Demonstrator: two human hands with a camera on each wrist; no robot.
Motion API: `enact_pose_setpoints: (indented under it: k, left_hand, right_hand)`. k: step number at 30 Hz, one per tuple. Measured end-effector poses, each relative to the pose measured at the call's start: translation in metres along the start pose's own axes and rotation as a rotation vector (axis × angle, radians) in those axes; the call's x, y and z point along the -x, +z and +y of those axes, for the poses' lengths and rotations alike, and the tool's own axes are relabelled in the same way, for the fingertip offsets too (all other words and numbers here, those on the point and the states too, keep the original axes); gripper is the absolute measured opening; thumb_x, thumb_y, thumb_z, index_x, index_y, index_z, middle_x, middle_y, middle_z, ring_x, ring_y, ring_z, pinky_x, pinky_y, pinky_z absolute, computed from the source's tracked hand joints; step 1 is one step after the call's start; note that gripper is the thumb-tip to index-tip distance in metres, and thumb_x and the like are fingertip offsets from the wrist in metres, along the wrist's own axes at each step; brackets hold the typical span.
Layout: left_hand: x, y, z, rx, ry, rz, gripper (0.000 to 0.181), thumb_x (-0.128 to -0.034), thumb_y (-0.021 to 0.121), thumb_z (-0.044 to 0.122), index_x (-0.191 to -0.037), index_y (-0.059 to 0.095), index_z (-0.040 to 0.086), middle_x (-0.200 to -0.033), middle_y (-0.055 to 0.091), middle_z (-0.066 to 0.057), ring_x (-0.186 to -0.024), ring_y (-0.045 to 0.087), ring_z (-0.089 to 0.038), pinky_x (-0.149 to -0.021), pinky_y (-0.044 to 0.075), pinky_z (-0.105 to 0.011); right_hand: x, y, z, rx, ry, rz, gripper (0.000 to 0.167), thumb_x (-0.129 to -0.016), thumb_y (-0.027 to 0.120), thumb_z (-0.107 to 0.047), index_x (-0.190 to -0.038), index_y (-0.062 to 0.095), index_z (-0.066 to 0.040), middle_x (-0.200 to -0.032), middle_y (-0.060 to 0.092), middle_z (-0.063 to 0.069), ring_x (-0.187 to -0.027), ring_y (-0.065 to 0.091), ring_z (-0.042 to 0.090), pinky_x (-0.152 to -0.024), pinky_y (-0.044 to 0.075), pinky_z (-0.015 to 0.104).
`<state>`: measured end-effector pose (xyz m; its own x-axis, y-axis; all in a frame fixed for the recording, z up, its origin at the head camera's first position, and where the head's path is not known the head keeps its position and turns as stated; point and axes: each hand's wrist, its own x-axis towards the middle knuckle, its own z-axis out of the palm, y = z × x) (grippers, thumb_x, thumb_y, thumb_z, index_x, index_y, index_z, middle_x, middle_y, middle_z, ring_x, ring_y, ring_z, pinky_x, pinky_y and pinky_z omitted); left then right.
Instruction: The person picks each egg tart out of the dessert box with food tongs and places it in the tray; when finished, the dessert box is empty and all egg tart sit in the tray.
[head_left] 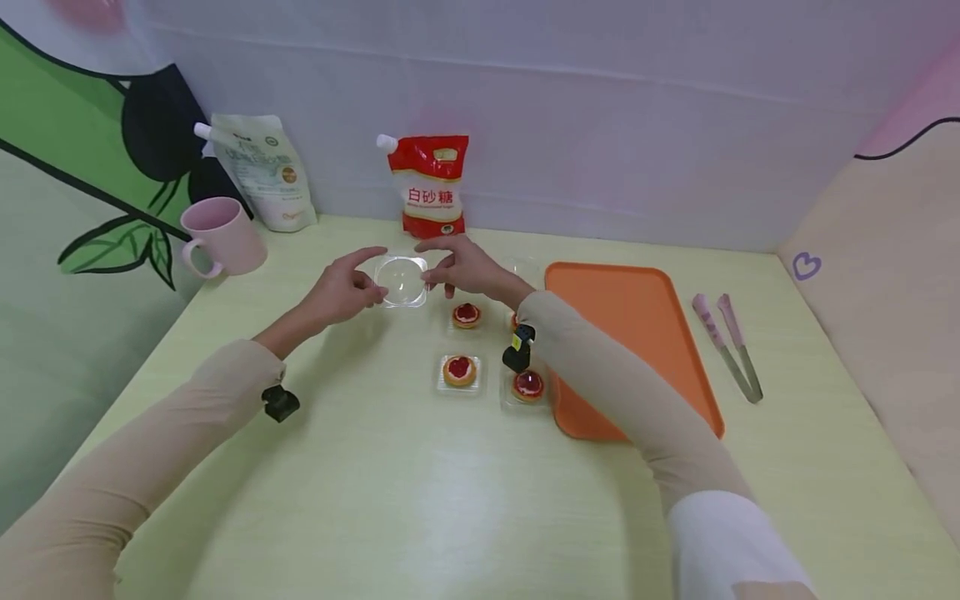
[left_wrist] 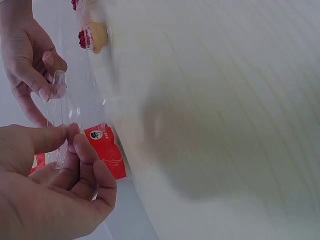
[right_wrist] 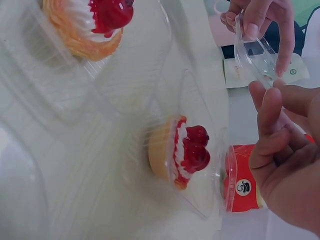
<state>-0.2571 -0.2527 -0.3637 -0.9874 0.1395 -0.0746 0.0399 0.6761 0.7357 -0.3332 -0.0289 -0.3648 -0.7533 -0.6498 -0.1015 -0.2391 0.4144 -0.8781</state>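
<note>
Both hands hold a clear plastic container piece (head_left: 402,282) with a round raised middle, up over the far part of the table. My left hand (head_left: 339,289) pinches its left side between thumb and fingers, as the left wrist view shows at the thin rim (left_wrist: 60,117). At the opposite side, my right hand (head_left: 468,268) pinches the edge, seen in the right wrist view. Just below the right hand, a fruit tart (head_left: 467,315) with red topping sits in a clear tray. Nearer stand another tart (head_left: 460,371) and a third tart (head_left: 528,385); the right forearm partly hides one more.
An orange tray (head_left: 622,308) lies right, partly under the right forearm, with tongs (head_left: 731,346) beyond it. Along the back stand a red sugar pouch (head_left: 431,187), a white pouch (head_left: 266,175) and a pink mug (head_left: 225,237). A wall borders the table behind.
</note>
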Motion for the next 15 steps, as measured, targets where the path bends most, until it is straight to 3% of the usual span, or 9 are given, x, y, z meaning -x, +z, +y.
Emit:
enact_pose_setpoints:
  k: [8,15]
  left_hand:
    - [-0.004,-0.003,-0.017,0.053,-0.06,-0.066,0.069,-0.0954,0.065,0.009,-0.155,0.031,0.007,-0.082,0.07,-0.006,-0.075,0.064,-0.011,-0.066,0.047,-0.025]
    - [-0.004,0.001,-0.026,0.047,-0.095,-0.118,0.068,-0.0957,0.065,0.008,-0.155,0.031,0.005,-0.086,0.071,-0.01,-0.074,0.064,-0.012,-0.068,0.05,-0.024]
  right_hand:
    - [-0.01,0.011,-0.002,0.101,0.041,-0.035,0.047,-0.095,0.067,-0.013,-0.141,0.055,-0.009,-0.103,0.074,0.013,-0.054,0.052,0.02,-0.057,0.047,0.028]
    - [-0.015,0.02,0.001,0.146,0.151,-0.061,0.045,-0.095,0.068,-0.018,-0.139,0.057,-0.017,-0.104,0.074,0.007,-0.057,0.047,0.018,-0.057,0.043,0.025]
